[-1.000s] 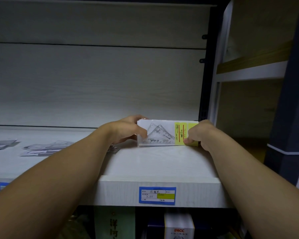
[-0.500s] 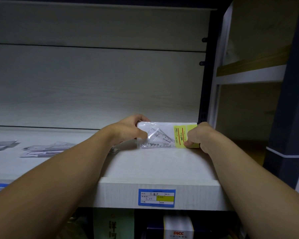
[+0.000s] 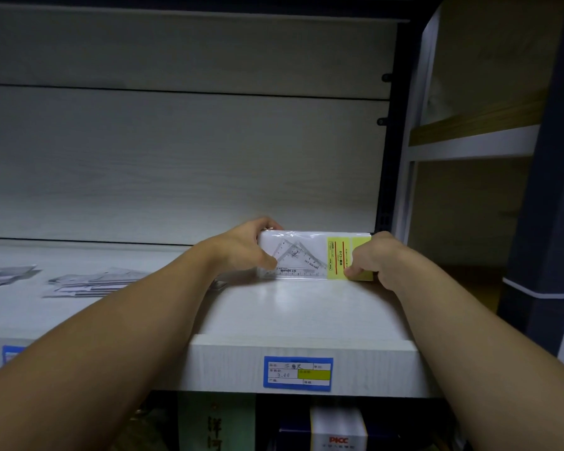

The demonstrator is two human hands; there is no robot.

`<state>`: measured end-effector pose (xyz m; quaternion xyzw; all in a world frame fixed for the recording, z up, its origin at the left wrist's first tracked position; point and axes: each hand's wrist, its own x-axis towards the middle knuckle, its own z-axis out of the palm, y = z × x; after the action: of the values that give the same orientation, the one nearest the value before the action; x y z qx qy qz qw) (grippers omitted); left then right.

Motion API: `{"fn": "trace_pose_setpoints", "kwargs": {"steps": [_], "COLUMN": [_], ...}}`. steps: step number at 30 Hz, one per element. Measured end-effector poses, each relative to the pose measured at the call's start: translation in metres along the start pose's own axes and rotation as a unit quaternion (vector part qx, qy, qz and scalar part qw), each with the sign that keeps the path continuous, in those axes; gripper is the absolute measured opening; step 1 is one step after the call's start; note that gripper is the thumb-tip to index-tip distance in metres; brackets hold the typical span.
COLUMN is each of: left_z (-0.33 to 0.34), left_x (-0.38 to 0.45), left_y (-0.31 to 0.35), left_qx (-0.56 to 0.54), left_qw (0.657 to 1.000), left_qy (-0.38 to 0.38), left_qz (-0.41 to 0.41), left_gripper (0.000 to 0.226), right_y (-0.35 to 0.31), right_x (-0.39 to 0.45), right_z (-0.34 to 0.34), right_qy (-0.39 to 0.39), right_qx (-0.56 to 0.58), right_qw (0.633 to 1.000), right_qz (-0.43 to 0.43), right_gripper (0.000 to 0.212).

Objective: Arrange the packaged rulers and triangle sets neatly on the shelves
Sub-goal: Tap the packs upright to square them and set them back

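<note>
A stack of clear packaged triangle sets [image 3: 306, 255] with a yellow label stands on its long edge at the back right of the white shelf [image 3: 300, 310], against the rear panel. My left hand [image 3: 245, 247] grips its left end, thumb on the front and fingers behind. My right hand [image 3: 370, 260] grips the right end, thumb pressed on the yellow label. Both forearms reach in from the bottom corners.
More flat packets [image 3: 92, 283] lie loose on the shelf at the left, with another pile [image 3: 4, 276] at the far left edge. A blue price tag [image 3: 297, 373] sits on the shelf's front edge. A dark upright post [image 3: 385, 177] bounds the shelf on the right. Boxes [image 3: 337, 431] stand below.
The stack has been tipped a little more upright and squared between both hands, which keep their grip. The view has shifted slightly.
</note>
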<state>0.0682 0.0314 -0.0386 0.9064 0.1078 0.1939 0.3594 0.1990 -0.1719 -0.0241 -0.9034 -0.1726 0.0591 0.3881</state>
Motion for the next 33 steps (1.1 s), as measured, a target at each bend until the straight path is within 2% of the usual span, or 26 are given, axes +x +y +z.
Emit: {"fn": "trace_pose_setpoints", "kwargs": {"steps": [8,13,20,23,27,29,33], "left_z": [-0.003,-0.001,-0.002,-0.001,-0.003,-0.003,-0.003], "left_x": [0.001,0.005,0.008,0.009,0.008,0.008,0.006], "left_y": [0.002,-0.002,-0.005,-0.004,-0.005,-0.007,-0.007], "left_qx": [-0.062,-0.071,-0.084,-0.077,-0.089,-0.074,-0.054], "left_qw": [0.998,0.997,0.996,0.997,0.995,0.997,0.998], "left_qy": [0.023,-0.009,-0.008,0.003,0.040,0.031,0.021], "left_qz": [-0.004,-0.025,-0.029,-0.017,-0.002,-0.002,-0.003], "left_gripper": [0.050,0.048,0.050,0.046,0.047,0.046,0.046], "right_y": [-0.001,0.000,-0.001,-0.001,0.000,0.000,0.001], "right_x": [0.001,-0.004,-0.004,-0.005,-0.005,-0.006,-0.006], "right_z": [-0.001,0.000,0.000,-0.001,-0.001,0.001,0.000], "right_qy": [0.040,-0.010,-0.009,-0.004,0.008,-0.004,-0.017], "right_qx": [0.050,0.031,0.016,0.018,0.079,0.071,0.076], "right_qw": [0.998,0.999,1.000,1.000,0.997,0.997,0.997], "right_qz": [-0.001,0.013,0.001,-0.002,0.008,0.014,0.017], "right_gripper": [0.036,0.047,0.035,0.036,0.035,0.031,0.039]}}
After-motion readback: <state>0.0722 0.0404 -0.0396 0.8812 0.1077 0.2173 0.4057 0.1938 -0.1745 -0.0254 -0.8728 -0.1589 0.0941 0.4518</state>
